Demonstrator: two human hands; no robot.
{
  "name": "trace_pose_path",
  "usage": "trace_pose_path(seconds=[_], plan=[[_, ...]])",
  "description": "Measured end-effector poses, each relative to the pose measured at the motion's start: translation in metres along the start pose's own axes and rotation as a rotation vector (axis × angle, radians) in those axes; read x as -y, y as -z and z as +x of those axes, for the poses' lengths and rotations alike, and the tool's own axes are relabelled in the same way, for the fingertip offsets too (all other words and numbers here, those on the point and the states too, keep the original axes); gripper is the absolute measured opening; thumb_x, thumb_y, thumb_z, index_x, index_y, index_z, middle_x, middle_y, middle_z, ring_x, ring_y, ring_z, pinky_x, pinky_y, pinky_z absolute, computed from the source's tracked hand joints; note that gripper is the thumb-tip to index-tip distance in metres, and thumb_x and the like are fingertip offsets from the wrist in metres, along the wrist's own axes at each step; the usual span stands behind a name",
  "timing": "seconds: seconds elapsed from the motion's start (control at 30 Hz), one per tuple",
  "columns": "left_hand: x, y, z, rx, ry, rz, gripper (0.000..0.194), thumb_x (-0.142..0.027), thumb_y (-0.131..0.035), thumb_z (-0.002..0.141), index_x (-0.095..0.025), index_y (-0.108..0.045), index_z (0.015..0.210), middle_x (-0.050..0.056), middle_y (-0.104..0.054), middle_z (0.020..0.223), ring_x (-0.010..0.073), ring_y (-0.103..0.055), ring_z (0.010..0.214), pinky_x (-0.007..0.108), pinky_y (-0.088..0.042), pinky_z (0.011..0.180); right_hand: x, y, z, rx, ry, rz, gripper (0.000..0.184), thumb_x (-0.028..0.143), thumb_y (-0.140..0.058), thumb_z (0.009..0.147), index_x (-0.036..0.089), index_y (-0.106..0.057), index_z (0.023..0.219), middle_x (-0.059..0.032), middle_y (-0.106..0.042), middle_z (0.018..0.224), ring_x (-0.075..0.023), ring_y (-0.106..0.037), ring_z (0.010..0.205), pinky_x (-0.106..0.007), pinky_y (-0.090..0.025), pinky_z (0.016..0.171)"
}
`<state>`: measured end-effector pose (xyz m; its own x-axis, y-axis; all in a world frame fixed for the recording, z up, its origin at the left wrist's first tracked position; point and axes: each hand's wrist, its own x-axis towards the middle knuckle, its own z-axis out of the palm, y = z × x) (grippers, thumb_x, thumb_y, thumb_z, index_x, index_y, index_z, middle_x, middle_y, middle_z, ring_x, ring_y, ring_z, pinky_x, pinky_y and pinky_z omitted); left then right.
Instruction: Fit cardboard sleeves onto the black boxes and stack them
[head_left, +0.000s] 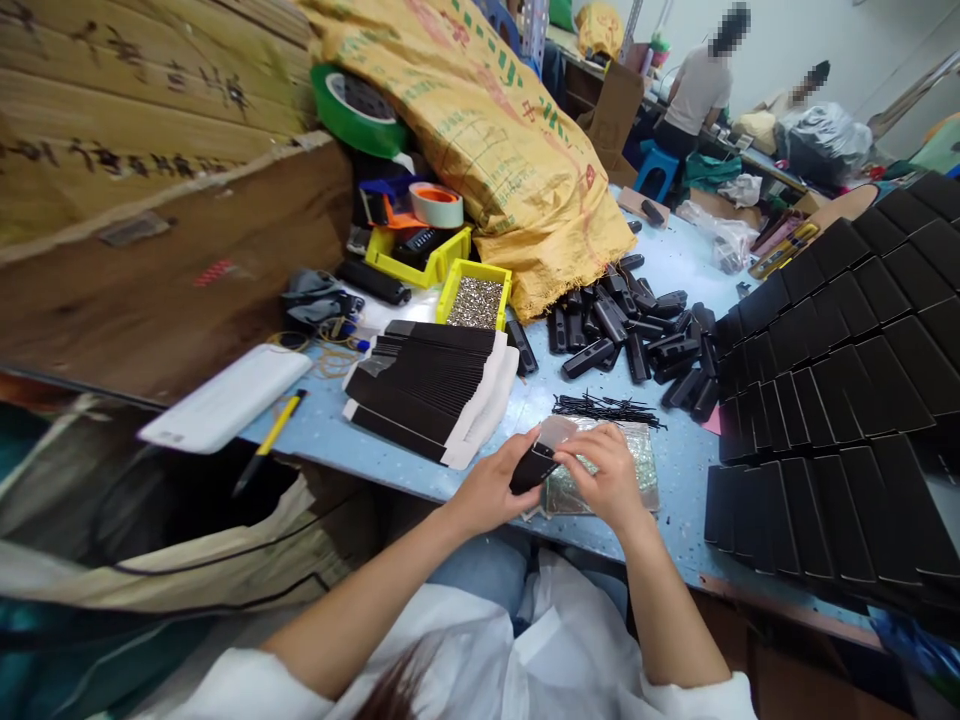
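My left hand (491,488) is wrapped round a small black cardboard box (534,466), whose pale end flap stands up. At that end my right hand (609,474) is closed, with thumb and fingertips pinched at the flap; the fingers partly hide it. Beneath the hands lies a clear, shiny flat pack (639,468) at the table edge. Thin black strips (604,408) lie just beyond it. To the left is a stack of flattened black boxes (424,390) with white edges.
Many black handheld devices (611,318) are heaped behind the strips. Rows of black boxes (832,510) stand at right. A yellow bin (504,290) holds small metal parts. A yellow sack (517,150), green tape (360,110), a white case (225,400) and a cutter (274,435) lie leftward. Two people are behind.
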<state>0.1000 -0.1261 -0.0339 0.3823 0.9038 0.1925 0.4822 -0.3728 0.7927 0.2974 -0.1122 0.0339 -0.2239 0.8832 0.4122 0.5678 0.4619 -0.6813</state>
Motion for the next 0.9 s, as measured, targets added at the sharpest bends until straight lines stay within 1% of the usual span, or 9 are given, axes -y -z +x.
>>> trace_pose_path(seconds=[0.07,0.13,0.2,0.3,0.43,0.67,0.73,0.8,0.9], plan=[[0.0,0.001,0.003,-0.03,-0.013,-0.023,0.066,-0.025,-0.061,0.081,-0.025,-0.033,0.141,0.009,-0.057,0.126,0.0251,-0.061,0.112,0.037,-0.051,0.09,-0.005,-0.005,0.0,-0.045,-0.068,0.047,0.015,0.036,-0.064,0.087,0.028,-0.075,0.092,-0.0052,-0.067,0.102,-0.0209,-0.059,0.093,-0.04,-0.048,0.087],[0.001,0.002,0.006,-0.037,-0.016,-0.024,0.051,-0.025,-0.061,0.08,-0.024,-0.044,0.128,0.008,-0.058,0.117,0.0235,-0.062,0.104,0.035,-0.051,0.086,-0.012,-0.016,-0.003,-0.086,-0.206,0.215,0.026,0.039,-0.059,0.09,0.027,-0.071,0.11,-0.0057,-0.066,0.107,-0.0188,-0.061,0.089,-0.037,-0.051,0.083],[0.001,0.001,0.008,0.003,-0.001,-0.025,0.044,-0.028,-0.064,0.077,-0.024,-0.047,0.117,0.006,-0.059,0.11,0.0223,-0.064,0.096,0.034,-0.052,0.081,-0.019,-0.031,-0.008,-0.037,-0.295,0.417,0.034,0.042,-0.054,0.093,0.026,-0.066,0.12,-0.0058,-0.068,0.107,-0.0184,-0.065,0.089,-0.034,-0.054,0.081],[0.003,-0.002,0.007,0.045,0.074,-0.046,0.061,-0.031,-0.071,0.071,-0.023,-0.04,0.123,0.006,-0.06,0.111,0.0243,-0.065,0.093,0.036,-0.052,0.079,-0.024,-0.045,-0.016,0.044,-0.242,0.542,0.038,0.048,-0.058,0.089,0.027,-0.068,0.118,-0.0062,-0.07,0.113,-0.0233,-0.066,0.104,-0.037,-0.053,0.091],[0.0,-0.002,0.008,0.067,0.171,-0.043,0.074,-0.032,-0.072,0.069,-0.021,-0.031,0.131,0.009,-0.06,0.113,0.0268,-0.067,0.089,0.039,-0.052,0.076,-0.022,-0.04,-0.017,0.055,-0.13,0.462,0.038,0.05,-0.069,0.08,0.03,-0.072,0.112,-0.0053,-0.072,0.115,-0.0258,-0.066,0.109,-0.041,-0.05,0.099],[-0.008,-0.005,0.015,0.061,0.022,-0.065,0.043,-0.029,-0.067,0.076,-0.023,-0.047,0.114,0.005,-0.058,0.11,0.023,-0.061,0.1,0.036,-0.05,0.082,-0.035,-0.051,-0.018,-0.021,-0.5,0.783,0.047,0.058,-0.06,0.083,0.021,-0.072,0.109,-0.008,-0.075,0.103,-0.0241,-0.071,0.093,-0.038,-0.057,0.084],[-0.008,-0.006,0.015,0.082,0.046,-0.061,0.044,-0.028,-0.067,0.075,-0.023,-0.047,0.114,0.006,-0.059,0.108,0.0237,-0.061,0.098,0.037,-0.05,0.082,-0.034,-0.055,-0.02,-0.061,-0.489,0.771,0.044,0.055,-0.065,0.081,0.022,-0.072,0.109,-0.0076,-0.074,0.104,-0.0239,-0.071,0.094,-0.038,-0.057,0.085],[-0.009,-0.006,0.015,0.109,0.082,-0.092,0.059,-0.027,-0.068,0.073,-0.022,-0.041,0.125,0.008,-0.059,0.113,0.0254,-0.063,0.099,0.039,-0.05,0.083,-0.029,-0.053,-0.02,-0.037,-0.384,0.668,0.04,0.047,-0.068,0.081,0.026,-0.07,0.115,-0.0065,-0.072,0.112,-0.0238,-0.068,0.104,-0.039,-0.054,0.094],[-0.013,-0.002,0.017,0.114,0.16,-0.153,0.096,-0.027,-0.07,0.071,-0.023,-0.011,0.147,0.011,-0.06,0.121,0.0272,-0.066,0.099,0.04,-0.051,0.083,-0.019,-0.043,-0.019,0.062,-0.185,0.512,0.036,0.04,-0.063,0.086,0.03,-0.068,0.12,-0.0047,-0.065,0.127,-0.0233,-0.059,0.121,-0.043,-0.044,0.107]])
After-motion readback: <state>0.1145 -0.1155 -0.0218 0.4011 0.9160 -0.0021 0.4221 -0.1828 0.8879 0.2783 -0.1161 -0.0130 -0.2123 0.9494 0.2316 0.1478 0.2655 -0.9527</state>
